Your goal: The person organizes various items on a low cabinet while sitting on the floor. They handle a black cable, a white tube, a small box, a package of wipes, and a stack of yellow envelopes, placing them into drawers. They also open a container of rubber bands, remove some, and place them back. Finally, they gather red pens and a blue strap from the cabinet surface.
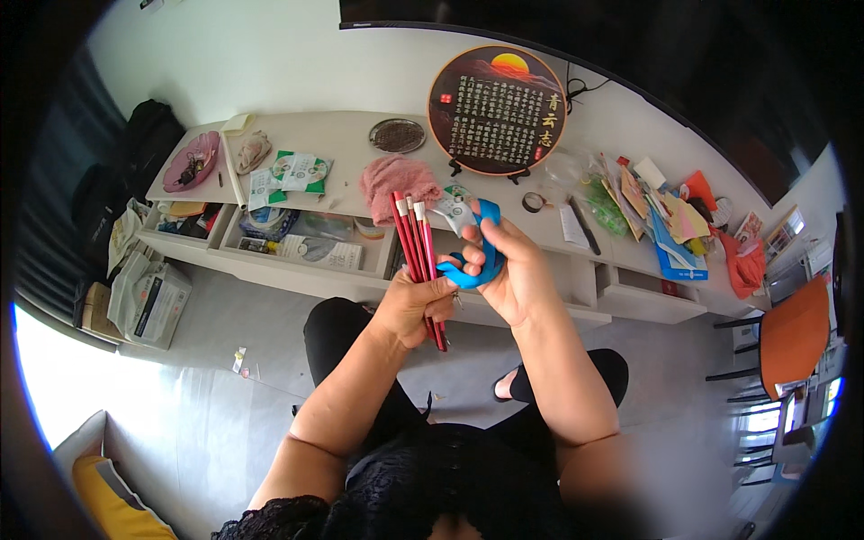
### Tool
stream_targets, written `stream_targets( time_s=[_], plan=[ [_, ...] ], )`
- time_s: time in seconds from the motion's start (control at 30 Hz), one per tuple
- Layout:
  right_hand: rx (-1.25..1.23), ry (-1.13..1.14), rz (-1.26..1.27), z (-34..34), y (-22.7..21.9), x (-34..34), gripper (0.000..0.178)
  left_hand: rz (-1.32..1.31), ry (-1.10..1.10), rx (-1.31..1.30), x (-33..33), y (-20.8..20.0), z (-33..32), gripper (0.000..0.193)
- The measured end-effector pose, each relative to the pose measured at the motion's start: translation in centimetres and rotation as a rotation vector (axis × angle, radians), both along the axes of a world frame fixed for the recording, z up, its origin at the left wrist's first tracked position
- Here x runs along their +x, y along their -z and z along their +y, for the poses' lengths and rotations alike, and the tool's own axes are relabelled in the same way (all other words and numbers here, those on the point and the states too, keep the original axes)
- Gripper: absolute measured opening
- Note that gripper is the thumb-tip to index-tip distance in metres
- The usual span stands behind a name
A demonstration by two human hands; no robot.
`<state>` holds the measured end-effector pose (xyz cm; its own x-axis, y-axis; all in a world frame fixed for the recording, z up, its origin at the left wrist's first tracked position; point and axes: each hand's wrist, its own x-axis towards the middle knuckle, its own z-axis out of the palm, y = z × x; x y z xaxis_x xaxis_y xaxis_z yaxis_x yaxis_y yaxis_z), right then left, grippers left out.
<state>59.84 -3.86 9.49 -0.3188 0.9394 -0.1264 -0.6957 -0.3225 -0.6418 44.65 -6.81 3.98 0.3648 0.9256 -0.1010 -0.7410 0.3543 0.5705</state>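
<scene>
Several red pencils [419, 243] with pale ends stand upright in a bundle, and my left hand [410, 304] is closed round their lower part. My right hand [506, 261], just beside it, grips a blue ribbon-like strip [490, 216]. The strip loops up past my right thumb, and its lower end reaches the pencils at my left fingers. Something small and metallic hangs below, too small to make out. Behind the pencils lies a pink cloth [392, 180] on the long pale cabinet [351, 135].
Several cabinet drawers stand open, including one with packets [306, 245]. A round plaque [497, 110] leans against the wall. Near it are a tape roll [533, 202], a round metal tray [397, 136] and piled papers [661, 211]. An orange chair [794, 337] stands right, a plastic box [151, 299] left.
</scene>
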Motion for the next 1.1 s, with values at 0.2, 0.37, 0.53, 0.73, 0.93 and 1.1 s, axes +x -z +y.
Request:
stream_targets(
  time_s=[0.2,0.37,0.53,0.73,0.93,1.1],
  plan=[
    [0.26,-0.317,-0.669,-1.0,2.7,-0.5,0.063,0.338,0.029,0.058,-2.1,-0.6,0.6,0.018],
    [0.241,-0.508,-0.775,-0.8,3.3,-1.0,0.059,0.353,0.07,-0.006,-1.6,1.1,1.2,0.02],
    [0.063,-0.562,-0.668,0.6,5.7,-1.9,0.056,0.641,0.139,0.024,-3.0,2.2,3.0,0.029],
    [-0.209,-0.58,-0.543,5.0,10.1,-5.6,0.028,1.1,-0.027,0.219,-7.2,2.3,7.3,0.045],
    [-0.174,-0.647,-0.484,10.1,11.7,-11.9,0.016,1.27,-0.251,0.193,-14.3,2.3,9.5,0.047],
    [-0.151,-0.667,-0.624,14.3,15.6,-18.1,0.013,0.773,-0.978,-0.146,-19.0,2.3,10.4,0.023]
  ],
)
